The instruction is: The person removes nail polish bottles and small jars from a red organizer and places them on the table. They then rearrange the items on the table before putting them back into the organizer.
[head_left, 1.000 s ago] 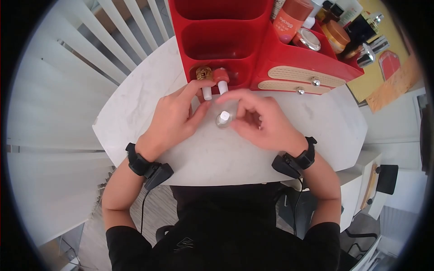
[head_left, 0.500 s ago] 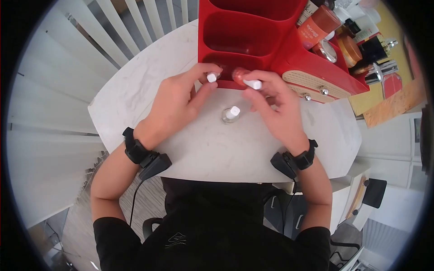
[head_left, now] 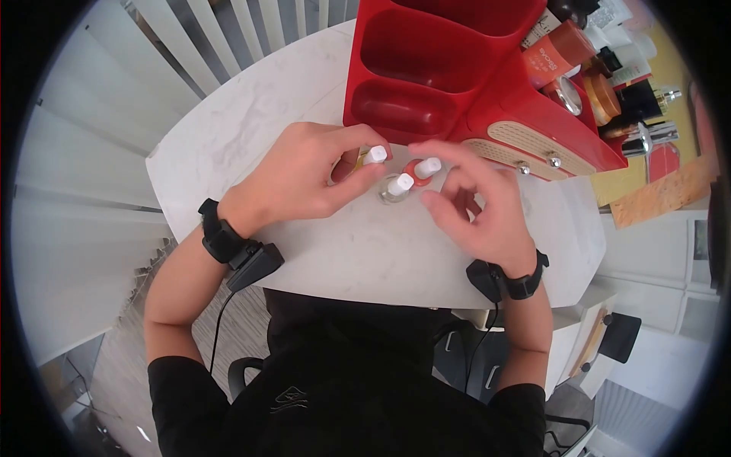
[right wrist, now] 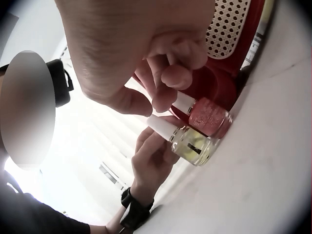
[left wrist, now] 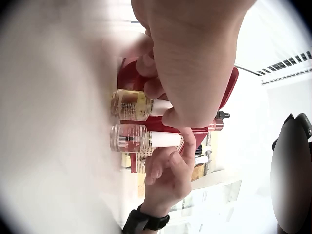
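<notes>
My left hand pinches a nail polish bottle with yellowish contents near its white cap. Beside it on the white table stands a clear nail polish bottle, also white-capped. Close behind that one, to the right, is a red nail polish bottle, upright with a white cap; the right wrist view shows its red glass. My right hand hovers just right of these bottles, thumb and forefinger apart around the red bottle's side, gripping nothing.
A red organizer with deep compartments stands at the table's back. Its right section has woven-front drawers with metal knobs, and cosmetics bottles crowd the top. White slats run along the left.
My right hand has brought the red bottle from the organizer's lowest compartment to beside the clear one and released it. My left hand has drawn the yellowish bottle out from there. The head view has shifted.
</notes>
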Demonstrator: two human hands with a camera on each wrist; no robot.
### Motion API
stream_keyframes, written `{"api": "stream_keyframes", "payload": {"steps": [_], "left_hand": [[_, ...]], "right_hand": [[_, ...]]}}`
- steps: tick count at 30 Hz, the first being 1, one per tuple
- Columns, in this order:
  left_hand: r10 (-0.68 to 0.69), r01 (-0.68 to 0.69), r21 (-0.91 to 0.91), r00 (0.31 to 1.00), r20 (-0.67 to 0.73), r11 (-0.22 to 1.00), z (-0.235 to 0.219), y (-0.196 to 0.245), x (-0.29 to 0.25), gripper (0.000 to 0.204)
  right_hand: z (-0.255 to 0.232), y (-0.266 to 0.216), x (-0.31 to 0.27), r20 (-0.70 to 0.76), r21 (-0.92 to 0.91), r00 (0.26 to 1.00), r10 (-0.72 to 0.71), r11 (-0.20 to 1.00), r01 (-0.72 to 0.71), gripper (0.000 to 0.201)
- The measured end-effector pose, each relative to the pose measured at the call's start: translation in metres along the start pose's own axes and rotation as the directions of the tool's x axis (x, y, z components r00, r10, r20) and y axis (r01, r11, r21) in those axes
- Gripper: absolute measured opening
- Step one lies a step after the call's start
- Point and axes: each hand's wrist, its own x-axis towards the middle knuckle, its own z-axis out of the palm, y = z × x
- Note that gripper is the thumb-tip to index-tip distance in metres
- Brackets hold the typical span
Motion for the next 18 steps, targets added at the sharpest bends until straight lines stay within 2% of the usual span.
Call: {"api": "stream_keyframes", "payload": {"steps": [2, 4, 8, 10, 11, 13, 14, 16, 18], "left_hand": [[0.014, -0.015, 0.041, 1.0, 0.028, 0.999, -0.002, -0.001, 0.0, 0.029], [0.026, -0.026, 0.01, 1.0, 0.004, 1.0, -0.003, 0.002, 0.0, 0.037], [0.074, -0.082, -0.066, 0.991, -0.108, 0.994, -0.007, 0.008, -0.002, 0.041], [0.089, -0.094, -0.03, 0.988, -0.127, 0.995, -0.015, 0.016, -0.004, 0.04], [0.09, -0.094, -0.028, 0.987, -0.132, 0.995, -0.018, 0.021, -0.008, 0.04], [0.125, -0.125, 0.033, 0.992, 0.012, 0.992, -0.02, 0.032, -0.016, 0.04], [0.127, -0.127, 0.034, 0.992, 0.009, 0.991, -0.016, 0.037, -0.019, 0.04], [0.087, -0.096, 0.089, 0.99, 0.109, 0.991, -0.002, 0.044, -0.022, 0.048], [0.125, -0.127, 0.026, 0.989, 0.082, 0.991, 0.016, 0.04, -0.022, 0.055]], "right_hand": [[0.006, -0.003, -0.001, 0.029, -0.045, 1.0, -0.008, 0.999, 0.009, 0.031], [0.015, 0.003, -0.003, 0.025, -0.178, 0.995, -0.093, 0.979, 0.096, 0.027], [0.018, 0.002, -0.002, 0.01, -0.175, 0.994, -0.111, 0.978, 0.111, 0.022], [0.015, 0.003, -0.003, 0.003, -0.001, 1.0, -0.031, 1.0, 0.031, 0.021], [0.014, 0.005, -0.004, 0.006, -0.004, 0.999, -0.036, 0.999, 0.036, 0.021], [0.011, 0.011, -0.007, -0.061, 0.162, 0.997, -0.056, 0.985, 0.065, 0.023], [0.01, 0.01, -0.007, -0.062, 0.16, 0.996, -0.058, 0.985, 0.067, 0.023], [0.008, 0.008, -0.009, -0.057, 0.31, 0.998, -0.03, 0.95, 0.046, 0.025], [0.011, 0.005, -0.011, -0.053, 0.354, 0.998, -0.027, 0.934, 0.044, 0.024]]}}
